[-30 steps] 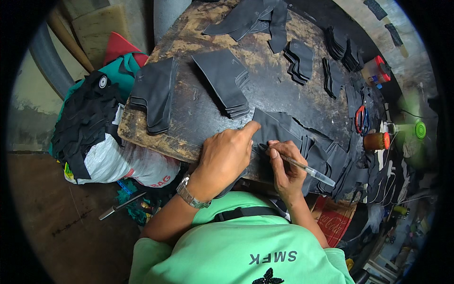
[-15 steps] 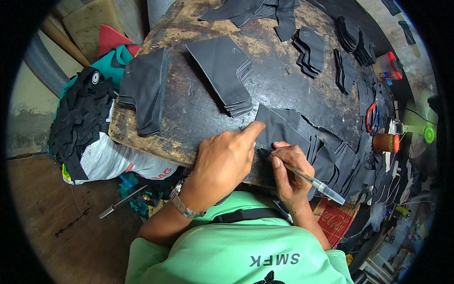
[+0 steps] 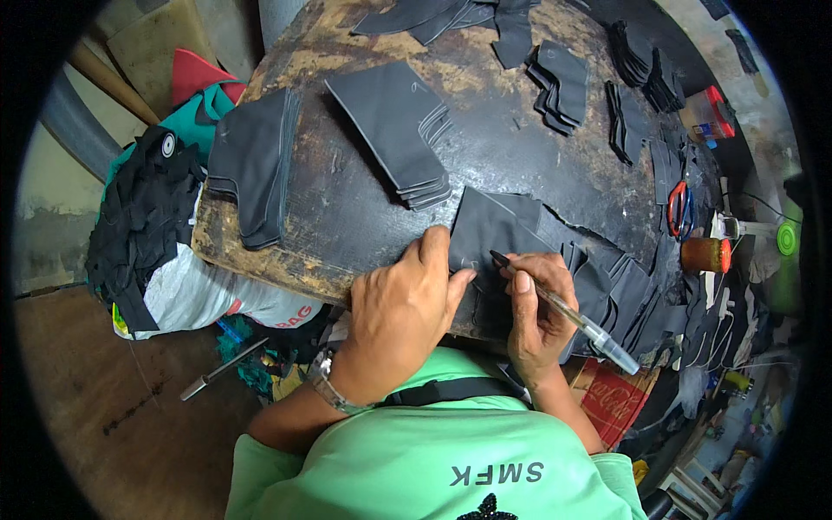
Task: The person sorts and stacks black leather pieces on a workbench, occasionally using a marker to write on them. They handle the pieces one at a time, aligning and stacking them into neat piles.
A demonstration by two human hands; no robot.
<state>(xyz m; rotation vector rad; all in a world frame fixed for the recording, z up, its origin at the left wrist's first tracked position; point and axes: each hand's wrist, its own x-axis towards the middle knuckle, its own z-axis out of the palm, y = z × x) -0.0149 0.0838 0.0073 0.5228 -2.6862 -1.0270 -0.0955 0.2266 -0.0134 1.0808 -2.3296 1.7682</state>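
My left hand [image 3: 400,314] lies flat on a dark leather piece [image 3: 485,227] at the near edge of the worn wooden table [image 3: 347,208], fingers pressing it down. My right hand [image 3: 537,312] grips a clear pen [image 3: 563,312] whose tip touches the same piece just right of my left fingers. A metal watch sits on my left wrist. Part of the piece is hidden under my hands.
A stack of cut dark pieces [image 3: 394,130] lies mid-table, another pile [image 3: 256,165] hangs at the left edge. More cut pieces [image 3: 555,82] sit at the back. Red-handled scissors [image 3: 678,208] and a thread spool [image 3: 706,254] are right. Bags of scraps [image 3: 147,243] are left.
The view has shifted slightly downward. My right hand has drawn the pen tip a little along the leather piece; my left hand stays pressed on it.
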